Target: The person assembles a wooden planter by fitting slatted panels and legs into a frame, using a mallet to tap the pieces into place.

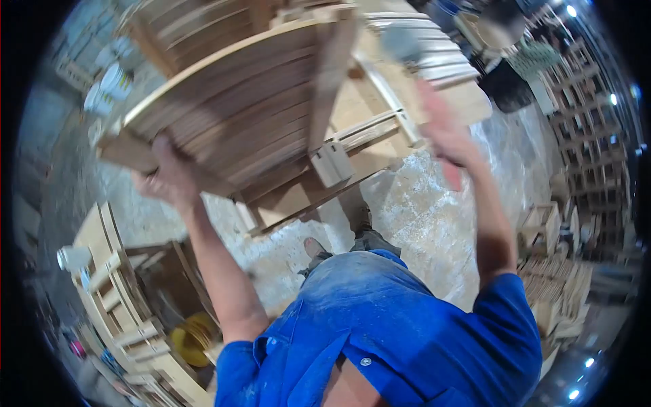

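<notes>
My left hand (169, 173) is closed on the lower left edge of a wooden slatted frame (251, 108), fingers over the near rail. The frame is tilted, its slatted inner side facing me, and stands over a wooden work surface (369, 159). A small wood block (331, 164) is at its lower right corner. My right hand (451, 139) is raised to the right of the frame, apart from it, and smeared by motion. It is closed around a flat reddish piece (451, 175), whose kind I cannot make out.
Another slatted wooden piece (193, 30) stands behind the frame. Stacked pale strips (434, 51) lie at the back right. White buckets (116, 81) stand at the far left. Wooden frames (125, 298) and a yellow coil (193, 337) are at the lower left; wood stacks (553, 288) at right.
</notes>
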### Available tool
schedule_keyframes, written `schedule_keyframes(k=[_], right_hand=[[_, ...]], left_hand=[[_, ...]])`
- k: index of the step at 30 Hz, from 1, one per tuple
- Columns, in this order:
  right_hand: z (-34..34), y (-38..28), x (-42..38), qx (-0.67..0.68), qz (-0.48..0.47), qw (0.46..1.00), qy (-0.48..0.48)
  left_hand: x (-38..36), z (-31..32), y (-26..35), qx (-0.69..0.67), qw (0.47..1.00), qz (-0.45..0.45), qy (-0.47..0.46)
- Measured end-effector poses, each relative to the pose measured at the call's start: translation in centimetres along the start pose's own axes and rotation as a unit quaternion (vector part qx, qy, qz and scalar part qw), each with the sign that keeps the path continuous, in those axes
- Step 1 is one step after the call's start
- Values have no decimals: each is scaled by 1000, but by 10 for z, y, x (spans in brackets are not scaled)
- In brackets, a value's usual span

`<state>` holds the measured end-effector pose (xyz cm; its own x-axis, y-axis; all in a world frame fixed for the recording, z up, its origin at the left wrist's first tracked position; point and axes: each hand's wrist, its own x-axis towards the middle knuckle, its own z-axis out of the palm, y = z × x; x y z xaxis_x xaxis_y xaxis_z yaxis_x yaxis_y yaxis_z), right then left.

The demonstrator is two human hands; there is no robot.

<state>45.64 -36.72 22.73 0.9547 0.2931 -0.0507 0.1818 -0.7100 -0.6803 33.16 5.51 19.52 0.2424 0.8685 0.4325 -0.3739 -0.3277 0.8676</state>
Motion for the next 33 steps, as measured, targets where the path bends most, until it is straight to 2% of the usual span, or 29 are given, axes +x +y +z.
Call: schedule_keyframes(k=[1, 2, 3, 4, 6, 7, 8, 9, 10, 11, 12, 14, 16, 20, 23, 25, 26, 28, 29, 30, 31, 32, 33], right_hand=[[25, 24, 9, 4, 7, 999, -52], [62, 75, 26, 122, 64, 986, -89], [70, 54, 16, 204, 135, 962, -118], [103, 87, 30, 178, 132, 968, -119], [104, 69, 31, 163, 249, 938, -178], [110, 82, 38, 143, 194, 956, -169], [129, 117, 52, 80, 90, 987, -106], [148, 152, 66, -1, -6, 1000, -27], [122, 156, 74, 9, -3, 1000, -20], [78, 149, 83, 23, 91, 996, 4], [44, 154, 96, 37, 183, 982, 24], [34, 233, 152, 78, 208, 940, 259], [23, 300, 221, 27, 333, 896, 294], [-4, 319, 278, 75, 389, 874, 280], [0, 353, 281, 68, 379, 893, 233], [2, 386, 264, 222, 331, 887, 232], [-4, 390, 243, 233, 309, 888, 247], [-17, 387, 184, 299, 294, 872, 254], [-24, 382, 151, 354, 300, 851, 244], [-36, 364, 115, 446, 284, 816, 233], [-44, 350, 81, 532, 267, 773, 220], [-41, 362, 56, 525, 271, 785, 188], [-38, 372, 35, 517, 275, 796, 154]], left_hand=[[0, -6, 2, 32, 998, 8, -46], [-1, -14, 4, 66, 994, 18, -91], [-5, -19, -1, 32, 994, 50, -88], [-11, -24, -10, -2, 993, 79, -83], [-23, -45, -20, 80, 996, 38, 7], [-45, -50, -9, 87, 996, 30, 4], [-64, -58, -7, 155, 986, 15, 53], [-85, -49, 11, 184, 971, -64, 138], [-113, -59, 14, 246, 964, 5, 98], [-130, -82, 2, 294, 950, 69, 75], [-148, -95, -3, 338, 935, 95, 48], [-192, -75, 18, 379, 910, 159, -52], [-223, -48, 21, 375, 905, 168, -110], [-264, 40, 19, 311, 901, 156, -258], [-284, 139, 23, 222, 889, 107, -387], [-297, 210, 34, 156, 867, 39, -471], [-306, 245, 43, 125, 849, -7, -513], [-329, 298, 32, 73, 793, -80, -600], [-344, 324, 29, 50, 762, -157, -626], [-360, 350, 23, 26, 724, -233, -648], [-379, 369, 1, 25, 696, -236, -677], [-400, 384, -24, 24, 667, -240, -704], [-421, 396, -43, 29, 614, -341, -711]])
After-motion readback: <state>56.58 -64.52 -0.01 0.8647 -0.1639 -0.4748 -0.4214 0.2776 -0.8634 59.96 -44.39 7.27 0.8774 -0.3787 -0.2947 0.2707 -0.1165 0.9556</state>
